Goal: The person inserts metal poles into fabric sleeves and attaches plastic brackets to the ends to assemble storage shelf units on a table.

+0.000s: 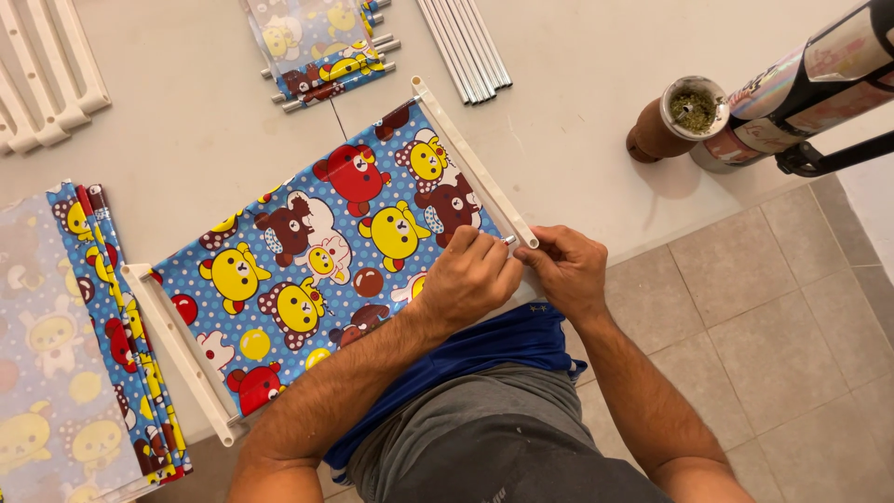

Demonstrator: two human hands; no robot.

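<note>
At the tabletop's far-left corner, white plastic frame pieces (47, 74) are seen lying flat. Below them, along the left edge, a folded stack of printed fabric (84, 345) is laid, its folds running toward the near edge. Next comes the work itself: a blue cartoon-bear fabric panel (326, 261) is stretched between two white plastic rails, the left rail (177, 354) near the front edge and the right rail (475, 163), whose long axis runs diagonally from the table's middle down to the near edge. At that rail's near end the hands are met. The left hand (470, 279) is curled over the panel's corner, fingertips pinched at the rail end; the right hand (570, 270) is closed around the same end from the other side, just off the table edge. Both hands are touching the rail tip, so neither is clearly nearer; the rail stretches away from them, up and to the left. Further along the far edge, more rolled fabric panels (321, 47) and a bundle of metal rods (466, 47) are laid. At the right edge, a brown gourd cup (675, 121) of green herb is stood beside a patterned flask (801, 88).
</note>
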